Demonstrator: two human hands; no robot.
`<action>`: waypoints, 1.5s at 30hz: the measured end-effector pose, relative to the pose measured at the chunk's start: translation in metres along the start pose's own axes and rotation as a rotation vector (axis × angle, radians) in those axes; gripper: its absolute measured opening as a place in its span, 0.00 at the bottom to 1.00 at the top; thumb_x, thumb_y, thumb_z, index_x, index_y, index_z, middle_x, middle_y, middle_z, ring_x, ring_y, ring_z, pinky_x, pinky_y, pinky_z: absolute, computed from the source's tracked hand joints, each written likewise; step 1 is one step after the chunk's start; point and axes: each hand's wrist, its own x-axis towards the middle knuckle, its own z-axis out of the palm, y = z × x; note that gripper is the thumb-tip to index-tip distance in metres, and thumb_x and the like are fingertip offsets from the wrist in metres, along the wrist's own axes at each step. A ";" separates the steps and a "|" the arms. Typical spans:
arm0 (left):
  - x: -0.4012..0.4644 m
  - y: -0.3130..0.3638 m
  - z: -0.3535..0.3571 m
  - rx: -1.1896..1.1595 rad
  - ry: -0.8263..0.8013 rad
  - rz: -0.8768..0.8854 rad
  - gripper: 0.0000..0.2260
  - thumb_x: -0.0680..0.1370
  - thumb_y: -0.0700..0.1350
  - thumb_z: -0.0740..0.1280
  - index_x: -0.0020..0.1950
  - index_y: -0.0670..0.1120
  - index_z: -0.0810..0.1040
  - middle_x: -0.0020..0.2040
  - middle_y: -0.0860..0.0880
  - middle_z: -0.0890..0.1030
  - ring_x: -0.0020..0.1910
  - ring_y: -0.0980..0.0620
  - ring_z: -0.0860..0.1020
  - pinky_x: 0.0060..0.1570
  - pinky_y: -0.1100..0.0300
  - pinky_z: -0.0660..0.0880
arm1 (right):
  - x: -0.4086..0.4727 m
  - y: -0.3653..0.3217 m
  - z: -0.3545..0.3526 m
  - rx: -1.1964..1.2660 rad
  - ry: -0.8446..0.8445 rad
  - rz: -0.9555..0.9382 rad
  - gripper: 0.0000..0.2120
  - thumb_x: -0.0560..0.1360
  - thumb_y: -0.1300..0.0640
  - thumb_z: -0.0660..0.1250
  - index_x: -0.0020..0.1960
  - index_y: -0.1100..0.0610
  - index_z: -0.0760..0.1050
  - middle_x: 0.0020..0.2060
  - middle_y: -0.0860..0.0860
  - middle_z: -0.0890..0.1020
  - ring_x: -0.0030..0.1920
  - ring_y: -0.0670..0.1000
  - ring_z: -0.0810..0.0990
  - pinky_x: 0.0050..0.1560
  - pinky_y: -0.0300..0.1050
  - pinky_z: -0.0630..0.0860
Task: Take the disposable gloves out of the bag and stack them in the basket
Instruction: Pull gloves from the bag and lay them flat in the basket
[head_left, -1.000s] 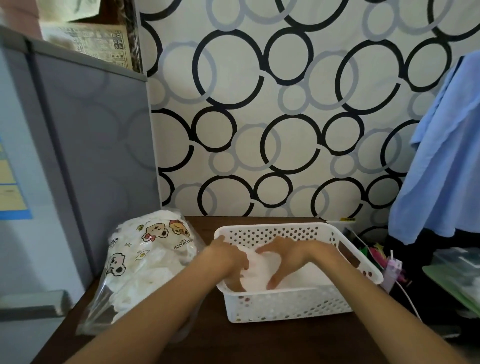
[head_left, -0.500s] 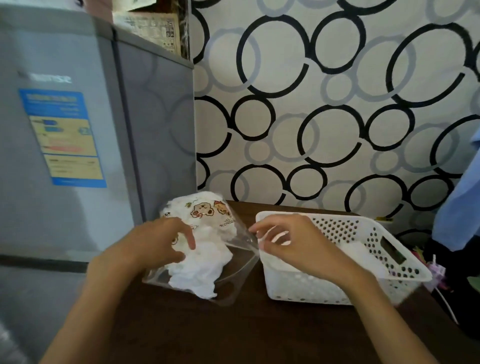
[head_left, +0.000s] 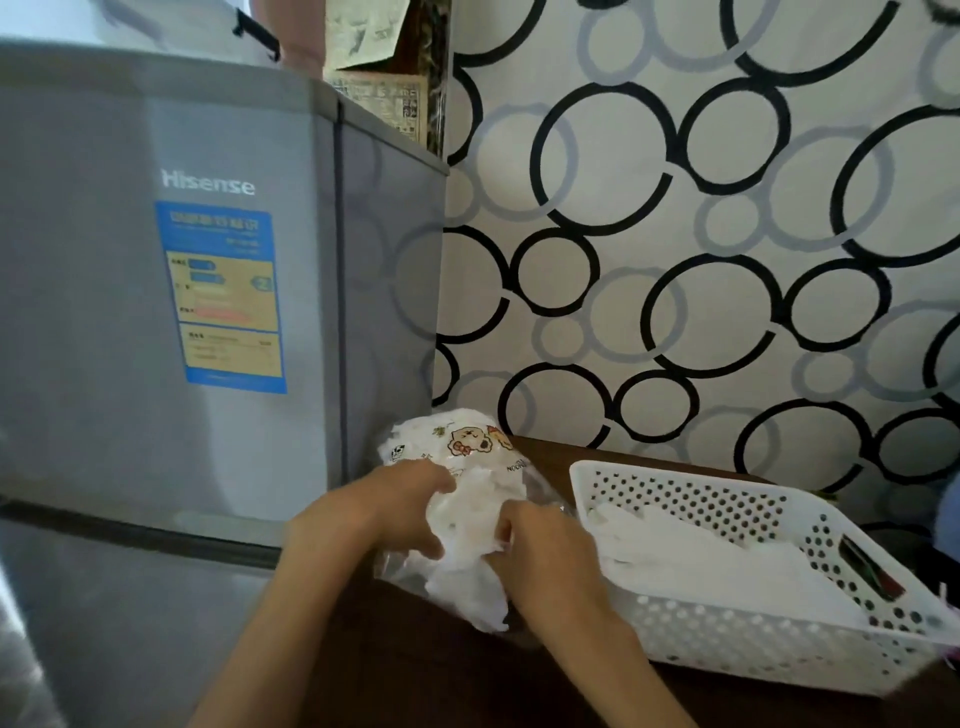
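Head view: both hands, left hand (head_left: 387, 512) and right hand (head_left: 545, 551), pinch gloves (head_left: 467, 566) at the bag (head_left: 457, 447) mouth. Pulling hard might tear one or drag the bag off the worktop (head_left: 415, 670).

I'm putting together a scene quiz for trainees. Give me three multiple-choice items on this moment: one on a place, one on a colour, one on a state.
1. The bag of gloves lies:
A. inside the basket
B. between the fridge and the basket
C. on the fridge

2. The basket is:
A. white
B. blue
C. black

3. The basket:
A. is overturned
B. holds nothing
C. already holds white gloves

Answers:
1 B, it sits on the table between the grey fridge and the basket.
2 A, perforated white plastic.
3 C, the stacked gloves lie inside.
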 end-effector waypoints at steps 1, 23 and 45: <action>0.002 -0.002 0.000 -0.006 0.021 0.004 0.32 0.73 0.44 0.73 0.74 0.53 0.63 0.73 0.53 0.66 0.67 0.51 0.70 0.63 0.59 0.67 | 0.002 0.003 -0.003 0.013 0.016 0.010 0.08 0.77 0.52 0.63 0.54 0.51 0.77 0.51 0.49 0.81 0.52 0.49 0.78 0.51 0.40 0.73; 0.014 0.015 0.014 0.032 0.502 0.264 0.10 0.73 0.61 0.68 0.52 0.60 0.78 0.60 0.62 0.75 0.62 0.60 0.69 0.56 0.60 0.68 | 0.017 0.033 -0.025 0.659 -0.053 0.104 0.11 0.80 0.53 0.58 0.60 0.51 0.73 0.55 0.50 0.81 0.48 0.45 0.81 0.48 0.38 0.79; 0.024 0.003 0.023 0.078 0.390 0.246 0.16 0.75 0.47 0.69 0.60 0.60 0.75 0.60 0.60 0.77 0.58 0.59 0.72 0.48 0.64 0.67 | 0.001 0.076 -0.086 0.689 -0.125 0.071 0.14 0.71 0.63 0.72 0.52 0.48 0.76 0.42 0.45 0.85 0.46 0.44 0.82 0.41 0.34 0.74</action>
